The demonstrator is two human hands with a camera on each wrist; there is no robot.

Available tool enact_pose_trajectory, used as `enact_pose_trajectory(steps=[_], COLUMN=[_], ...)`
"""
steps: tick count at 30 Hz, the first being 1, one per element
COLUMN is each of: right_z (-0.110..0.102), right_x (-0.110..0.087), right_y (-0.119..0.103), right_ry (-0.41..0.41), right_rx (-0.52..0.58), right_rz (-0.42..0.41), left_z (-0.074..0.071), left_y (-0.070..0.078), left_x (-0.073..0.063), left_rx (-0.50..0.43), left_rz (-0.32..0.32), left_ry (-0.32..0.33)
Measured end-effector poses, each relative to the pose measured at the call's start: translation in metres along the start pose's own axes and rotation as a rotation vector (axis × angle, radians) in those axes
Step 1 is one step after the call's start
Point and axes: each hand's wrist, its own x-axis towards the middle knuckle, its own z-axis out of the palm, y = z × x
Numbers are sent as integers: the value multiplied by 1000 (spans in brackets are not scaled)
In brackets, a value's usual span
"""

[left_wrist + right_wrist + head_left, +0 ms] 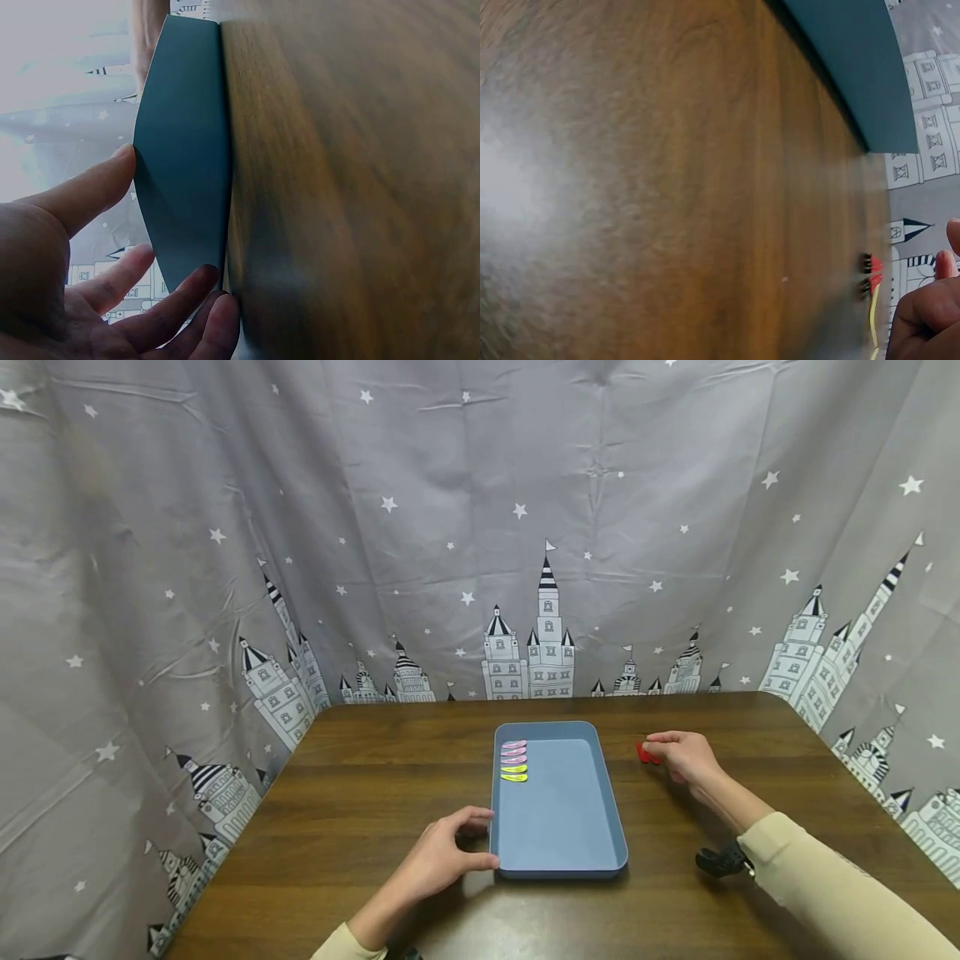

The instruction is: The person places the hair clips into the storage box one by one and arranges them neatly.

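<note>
A blue-grey tray (558,814) lies on the table. Along its left side, three pink-purple snap hair clips (513,752) and two yellow snap hair clips (514,773) form a column. My left hand (450,850) touches the tray's left wall with spread fingers, its thumb near the front corner; the left wrist view shows the thumb tip (124,152) at the rim. To the tray's right, my right hand (686,758) has its fingertips right at two small red pieces (642,752). Dark toothed ends (867,263) and a thin yellow strip (874,315) show there in the right wrist view.
The brown wooden table (382,768) extends around the tray. A grey curtain (420,560) with stars and castles hangs behind its far edge and along the sides. A black wrist camera (722,861) hangs below my right sleeve (817,877).
</note>
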Motion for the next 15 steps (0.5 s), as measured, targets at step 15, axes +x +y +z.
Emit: enact_pose_trajectory(steps=[15], right_z=[-1], right_x=[2], right_y=[26], right_ry=[80], right_rx=[-32], right_rz=[37], left_z=[0], left_y=[-2], left_x=[0], left_rx=[2], left_rz=[15], left_ry=[6])
